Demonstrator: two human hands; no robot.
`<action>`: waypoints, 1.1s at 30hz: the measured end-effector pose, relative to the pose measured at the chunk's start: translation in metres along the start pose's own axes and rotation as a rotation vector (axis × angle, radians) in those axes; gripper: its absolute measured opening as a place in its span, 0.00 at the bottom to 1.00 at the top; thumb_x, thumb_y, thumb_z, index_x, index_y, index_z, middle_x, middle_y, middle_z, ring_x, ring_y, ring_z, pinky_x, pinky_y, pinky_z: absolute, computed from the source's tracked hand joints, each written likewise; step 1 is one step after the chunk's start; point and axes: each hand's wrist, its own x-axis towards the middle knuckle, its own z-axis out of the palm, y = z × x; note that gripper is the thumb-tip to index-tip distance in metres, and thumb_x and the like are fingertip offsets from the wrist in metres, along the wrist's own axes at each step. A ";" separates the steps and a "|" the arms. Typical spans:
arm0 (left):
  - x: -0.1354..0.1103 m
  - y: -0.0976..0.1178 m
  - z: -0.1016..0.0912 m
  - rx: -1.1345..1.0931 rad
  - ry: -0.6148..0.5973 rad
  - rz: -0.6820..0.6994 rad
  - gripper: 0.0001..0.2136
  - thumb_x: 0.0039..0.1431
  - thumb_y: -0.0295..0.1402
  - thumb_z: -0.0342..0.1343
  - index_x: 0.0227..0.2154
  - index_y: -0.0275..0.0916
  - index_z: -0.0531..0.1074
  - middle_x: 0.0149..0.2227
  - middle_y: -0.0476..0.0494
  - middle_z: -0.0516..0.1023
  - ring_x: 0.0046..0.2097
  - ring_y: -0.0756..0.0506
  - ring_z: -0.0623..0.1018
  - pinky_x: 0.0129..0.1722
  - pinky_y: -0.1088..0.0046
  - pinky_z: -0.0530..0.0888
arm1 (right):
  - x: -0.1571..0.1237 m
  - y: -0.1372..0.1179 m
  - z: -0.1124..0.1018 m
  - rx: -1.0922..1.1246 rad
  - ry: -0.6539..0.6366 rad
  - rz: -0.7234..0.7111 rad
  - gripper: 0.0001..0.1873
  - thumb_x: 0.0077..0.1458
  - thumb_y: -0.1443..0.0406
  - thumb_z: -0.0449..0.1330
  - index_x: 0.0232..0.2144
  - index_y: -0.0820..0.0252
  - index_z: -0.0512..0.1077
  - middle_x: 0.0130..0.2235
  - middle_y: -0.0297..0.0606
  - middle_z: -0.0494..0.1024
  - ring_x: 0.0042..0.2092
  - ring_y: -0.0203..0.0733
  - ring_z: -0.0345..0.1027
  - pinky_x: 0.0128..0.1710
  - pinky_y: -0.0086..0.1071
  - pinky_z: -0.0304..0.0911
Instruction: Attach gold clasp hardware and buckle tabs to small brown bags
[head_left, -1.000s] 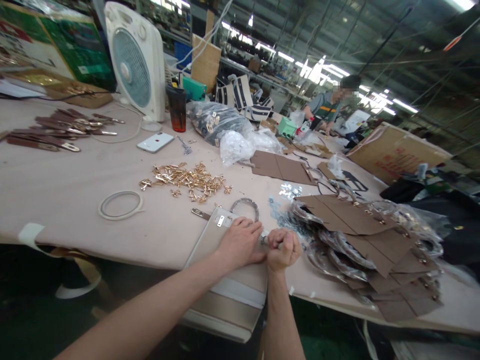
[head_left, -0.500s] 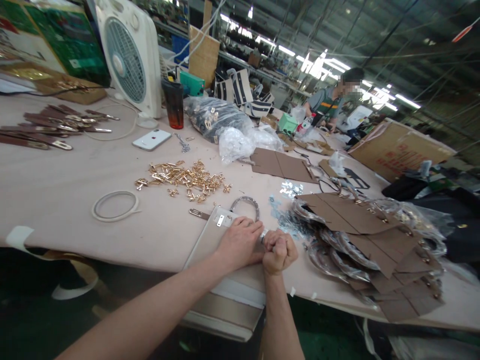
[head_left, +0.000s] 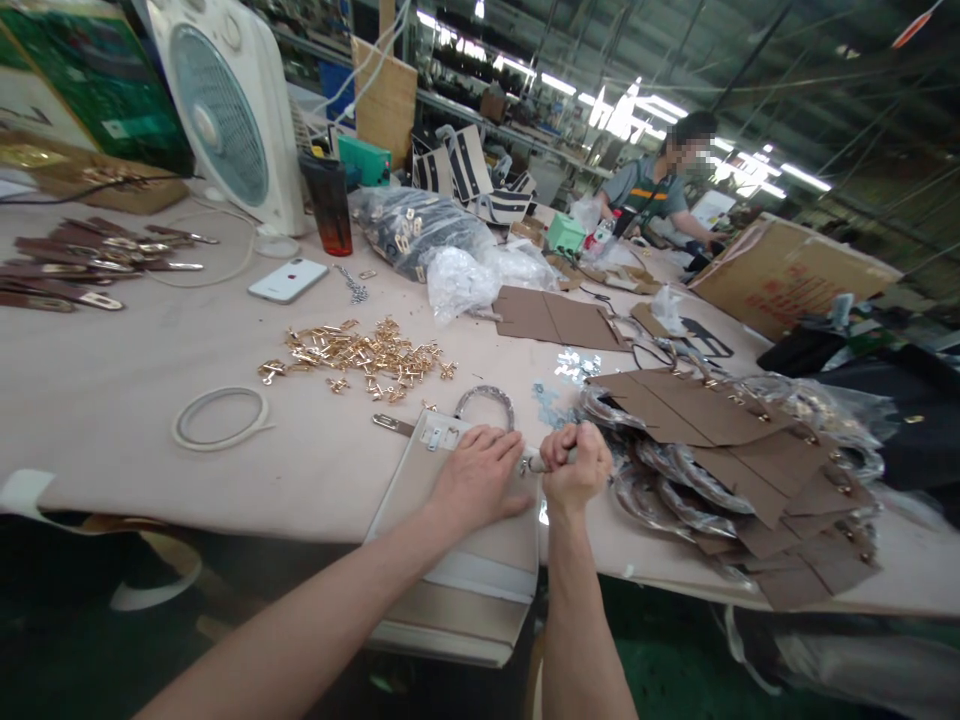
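Beneath my hands a beige bag panel lies at the table's front edge, its lower part hanging over. A curved handle in clear wrap stands at its top, and a brown strap with a metal plate sticks out on its left. My left hand rests flat on the panel, fingers stretched out. My right hand is closed round a hand tool with a pale grip. The tool's tip points left at the panel's upper right corner, by a small metal fitting; its exact kind is unclear.
Gold fittings lie loose beyond the panel, with a tape roll to their left. Stacked brown bag panels fill the right. A phone, tumbler and fan stand behind. A co-worker is across the table.
My right hand has moved slightly right, away from my left, so the tool's pale grip shows. My left hand has stayed on the panel. The view has shifted a little.
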 end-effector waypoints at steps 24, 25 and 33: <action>0.002 0.003 -0.004 -0.084 -0.005 -0.025 0.31 0.61 0.51 0.62 0.60 0.36 0.69 0.65 0.37 0.72 0.64 0.36 0.70 0.69 0.52 0.59 | -0.018 0.015 0.000 -0.109 -0.007 0.044 0.22 0.66 0.57 0.57 0.21 0.56 0.61 0.17 0.23 0.58 0.16 0.30 0.50 0.16 0.25 0.48; 0.002 0.003 -0.006 -0.101 -0.012 -0.035 0.33 0.59 0.51 0.64 0.61 0.36 0.68 0.65 0.36 0.71 0.64 0.35 0.70 0.69 0.51 0.59 | -0.016 0.012 -0.002 -0.060 0.023 0.046 0.21 0.65 0.57 0.57 0.21 0.57 0.61 0.17 0.23 0.58 0.16 0.29 0.49 0.16 0.25 0.48; -0.022 -0.032 -0.050 -0.202 0.069 -0.040 0.30 0.57 0.30 0.68 0.62 0.38 0.67 0.65 0.38 0.70 0.70 0.37 0.62 0.71 0.54 0.63 | 0.009 -0.051 -0.010 0.097 0.203 0.001 0.17 0.59 0.59 0.58 0.21 0.57 0.61 0.17 0.23 0.58 0.15 0.27 0.47 0.17 0.25 0.49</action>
